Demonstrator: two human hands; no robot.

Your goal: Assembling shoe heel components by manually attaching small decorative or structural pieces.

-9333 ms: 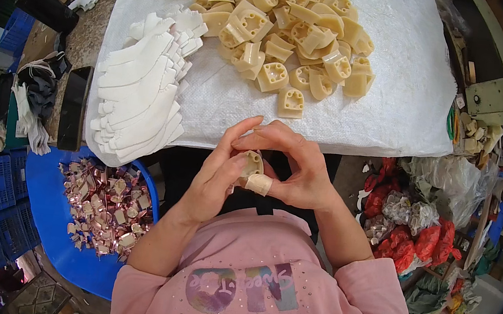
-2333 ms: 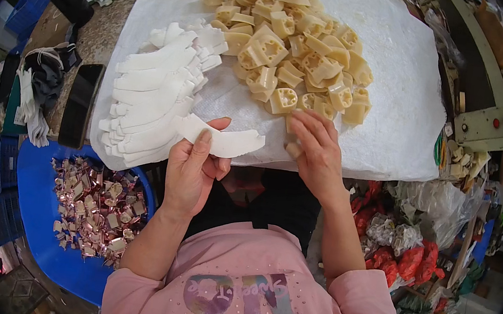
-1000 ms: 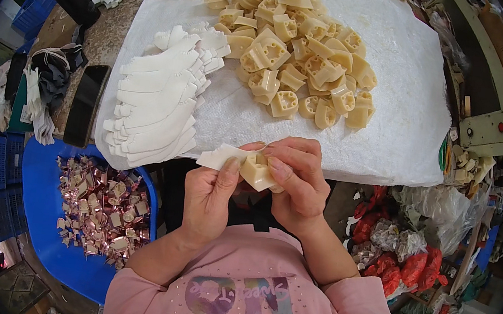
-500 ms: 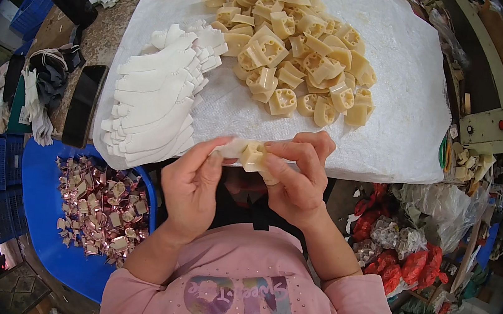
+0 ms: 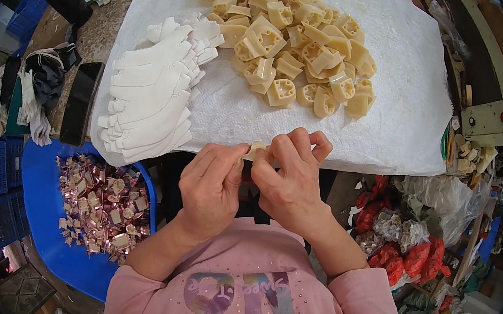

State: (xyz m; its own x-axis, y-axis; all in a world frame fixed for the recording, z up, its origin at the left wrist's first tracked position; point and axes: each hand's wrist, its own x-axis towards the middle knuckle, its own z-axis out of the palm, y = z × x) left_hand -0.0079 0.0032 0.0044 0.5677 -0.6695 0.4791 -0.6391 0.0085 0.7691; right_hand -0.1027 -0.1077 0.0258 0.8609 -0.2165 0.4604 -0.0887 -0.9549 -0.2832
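Observation:
Both my hands meet just off the table's near edge, closed on one small cream plastic shoe heel (image 5: 257, 150). My left hand (image 5: 209, 180) pinches its left side, and my right hand (image 5: 289, 183) grips it from the right with curled fingers. Most of the heel is hidden by my fingers, and I cannot make out the white cover piece at it. Ahead lies a heap of similar cream heels (image 5: 285, 61). To the left, thin white cover pieces (image 5: 146, 91) overlap in a fanned stack.
White woven sheeting (image 5: 396, 99) covers the table. A black phone (image 5: 82, 102) lies at its left edge. Below left stands a blue tub (image 5: 49, 220) holding metallic pink pieces (image 5: 111, 202). Red plastic bags (image 5: 418, 259) and a green machine frame (image 5: 488, 120) are on the right.
My left hand has moved right, up against the heel. The white piece between my hands has gone from sight. My right hand has turned over the heel, covering more of it.

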